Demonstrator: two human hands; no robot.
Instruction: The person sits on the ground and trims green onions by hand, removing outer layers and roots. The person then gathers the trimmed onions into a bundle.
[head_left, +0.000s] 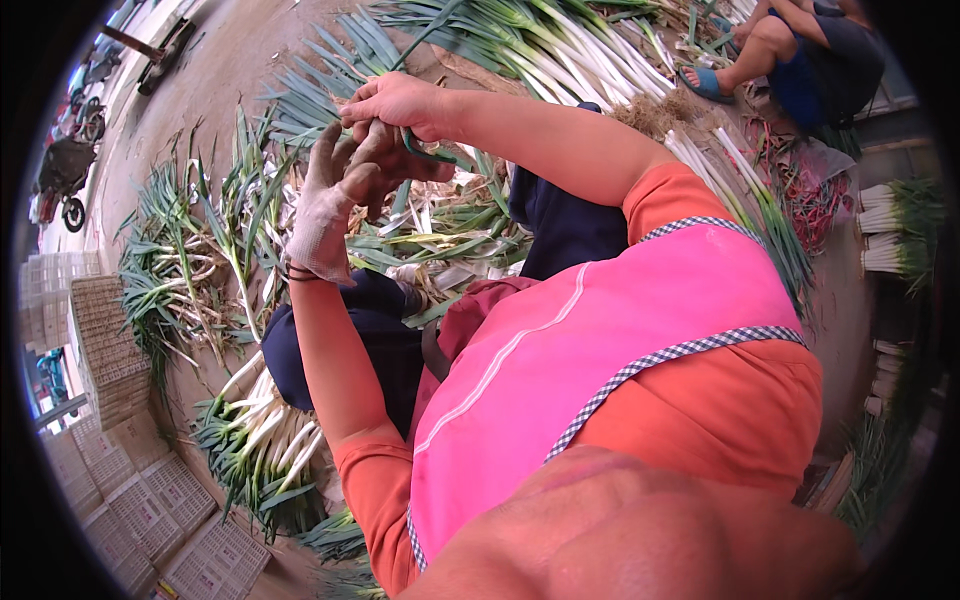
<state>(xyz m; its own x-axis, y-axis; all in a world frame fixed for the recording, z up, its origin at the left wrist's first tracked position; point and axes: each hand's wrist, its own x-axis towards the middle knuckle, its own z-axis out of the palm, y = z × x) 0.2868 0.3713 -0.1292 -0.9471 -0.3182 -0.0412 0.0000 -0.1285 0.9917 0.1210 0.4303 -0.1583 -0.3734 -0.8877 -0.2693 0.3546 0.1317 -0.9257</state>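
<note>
My left hand (352, 161) wears a pale knitted glove with soil-darkened fingers, bent and partly spread. Against its fingertips lies my bare right hand (397, 105), with thumb and fingers drawn together; what is between them cannot be made out. A dark green curved strip (427, 148) shows beneath the right hand. Leek leaves (307, 97) fan out beyond both hands. Below them, loose trimmed leaves and peelings (442, 225) cover the ground between my knees. A large row of leeks with white stems (577, 60) lies above my right forearm, roots towards the right.
Untrimmed leeks (180, 262) are heaped at left, with white-stemmed leeks (270, 435) below. Stacked plastic crates (142, 517) stand lower left. Another person (802, 60) sits upper right, near red string (814, 195). Bundled leeks (892, 225) lie at far right.
</note>
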